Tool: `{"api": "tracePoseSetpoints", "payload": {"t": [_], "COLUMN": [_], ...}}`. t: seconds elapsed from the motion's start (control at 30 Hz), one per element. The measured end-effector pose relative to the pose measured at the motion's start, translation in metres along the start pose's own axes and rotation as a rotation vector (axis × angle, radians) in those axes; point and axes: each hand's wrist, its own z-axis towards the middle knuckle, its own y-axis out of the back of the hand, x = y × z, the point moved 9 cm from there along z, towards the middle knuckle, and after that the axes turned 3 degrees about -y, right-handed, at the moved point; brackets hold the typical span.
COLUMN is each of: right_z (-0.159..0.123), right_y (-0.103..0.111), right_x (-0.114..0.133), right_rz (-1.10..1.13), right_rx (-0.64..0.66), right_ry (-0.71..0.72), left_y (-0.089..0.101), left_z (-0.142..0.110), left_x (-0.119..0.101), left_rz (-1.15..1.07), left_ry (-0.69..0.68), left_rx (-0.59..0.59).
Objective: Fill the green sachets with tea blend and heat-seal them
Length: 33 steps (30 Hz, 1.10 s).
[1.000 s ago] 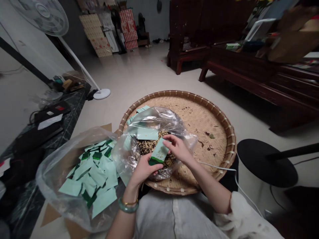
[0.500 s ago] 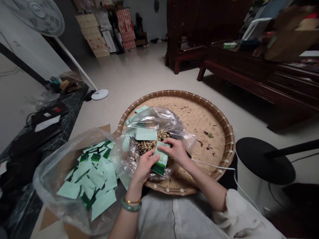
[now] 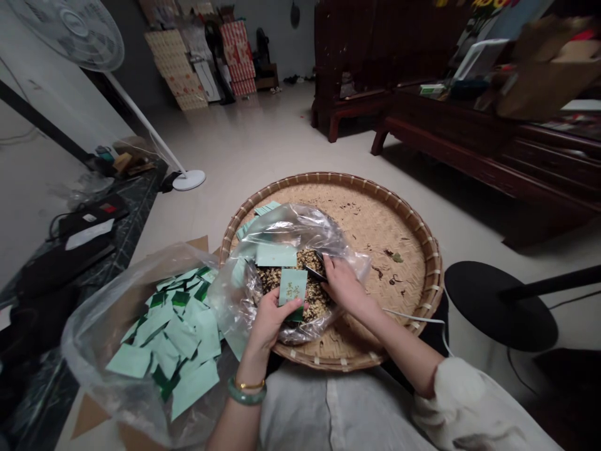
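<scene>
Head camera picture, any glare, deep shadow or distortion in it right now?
Head view: glare streaks the plastic bag in the woven tray; head view: deep shadow under the dark wooden table; head view: the white fan, upper left, leans, likely wide-angle distortion.

Packet (image 3: pixel 293 285): smooth, paper-like, faintly sheened. Bag (image 3: pixel 300 218): clear, crinkled, glossy plastic. Flakes (image 3: pixel 315 305): dry, rough, matt. Tray (image 3: pixel 382 219): coarse woven cane. Over my feed, the table (image 3: pixel 469 149) reads as polished dark wood, the floor (image 3: pixel 263 144) smooth, softly glossy.
</scene>
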Motion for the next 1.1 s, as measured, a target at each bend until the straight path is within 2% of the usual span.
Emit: {"api": "tracePoseSetpoints", "payload": {"t": [0.17, 0.33, 0.43, 0.5, 0.63, 0.73, 1.0, 1.1], "right_z": [0.009, 0.004, -0.005, -0.011, -0.014, -0.014, -0.01, -0.01], "right_y": [0.006, 0.039, 0.047, 0.048, 0.05, 0.046, 0.056, 0.054], "right_x": [-0.005, -0.01, -0.002, 0.008, 0.026, 0.031, 0.026, 0.026], "right_rz": [0.114, 0.614, 0.881, 0.96, 0.927, 0.88, 0.791, 0.786], "right_rx": [0.053, 0.087, 0.271, 0.38, 0.442, 0.48, 0.277, 0.26], "right_ry": [0.007, 0.101, 0.1, 0.121, 0.202, 0.196, 0.213, 0.22], "left_y": [0.003, 0.006, 0.005, 0.004, 0.001, 0.0, -0.004, -0.001], "left_z": [-0.001, -0.001, -0.001, -0.001, -0.002, -0.003, -0.003, -0.001], "left_x": [0.0, 0.0, 0.004, 0.007, 0.01, 0.011, 0.008, 0.008], "left_rz": [-0.009, -0.018, -0.015, -0.007, 0.028, 0.055, 0.006, -0.012], "left_ry": [0.005, 0.019, 0.044, 0.067, 0.085, 0.083, 0.079, 0.066], "left_rx": [-0.012, -0.013, -0.004, 0.008, 0.057, 0.074, 0.07, 0.029]}}
